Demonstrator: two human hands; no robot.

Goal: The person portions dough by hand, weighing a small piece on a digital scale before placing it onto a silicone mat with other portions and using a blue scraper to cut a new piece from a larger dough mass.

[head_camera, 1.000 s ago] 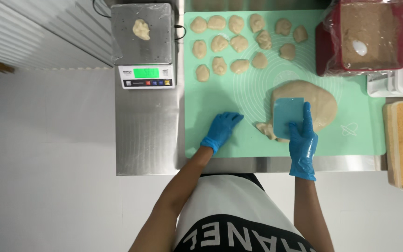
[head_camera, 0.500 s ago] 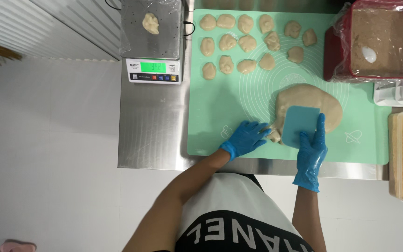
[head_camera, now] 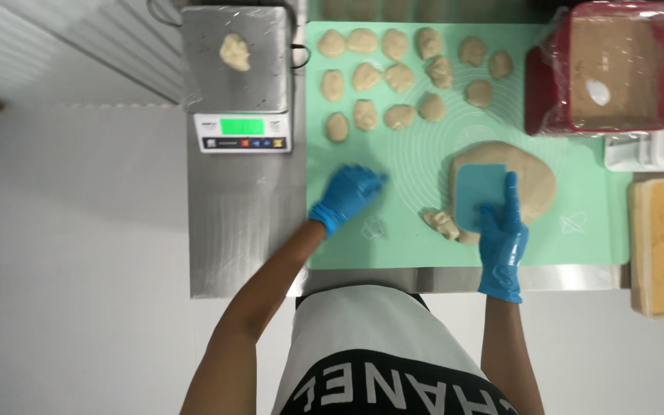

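Pale beige dough (head_camera: 528, 180) lies in one big slab on the right half of my green mat (head_camera: 416, 238), with a small cut piece (head_camera: 441, 223) just off its left edge. My right hand (head_camera: 501, 242), in a blue glove, presses a light blue scraper (head_camera: 479, 194) flat against the slab, fingers together along the blade's near edge and one finger stretched up its right side. To cut cleanly, I judge the blade should go straight down, not drag. My left hand (head_camera: 347, 194), also gloved, rests on bare mat well left of the slab, blurred, fingers loosely curled and holding nothing that I can make out. Beyond it sit rows of portions (head_camera: 401, 77). Left of the mat, a scale (head_camera: 240, 77) carries one lump (head_camera: 234, 52). A red tub (head_camera: 605, 65) stands at the far right.
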